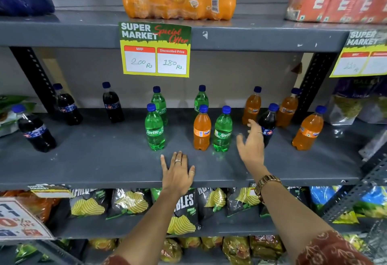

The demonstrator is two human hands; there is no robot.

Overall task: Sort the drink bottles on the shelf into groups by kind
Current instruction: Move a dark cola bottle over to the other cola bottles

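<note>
On the shelf [83,160] the left hand [178,172] lies flat, fingers spread; right hand [251,143] hovers spread, empty, beside a cola bottle [268,124].

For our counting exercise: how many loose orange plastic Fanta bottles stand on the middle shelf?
4. One orange plastic Fanta bottle stands front centre among green ones; three group right: back, back right, front right. None seems hidden.

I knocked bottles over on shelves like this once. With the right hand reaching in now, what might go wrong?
The open right hand reaches toward the dark cola bottle, which stands close among orange bottles; lifting it out may tip one. The forearm also passes near the green bottle and could brush it. The left hand lies flat on the shelf, steadying nothing.
</note>
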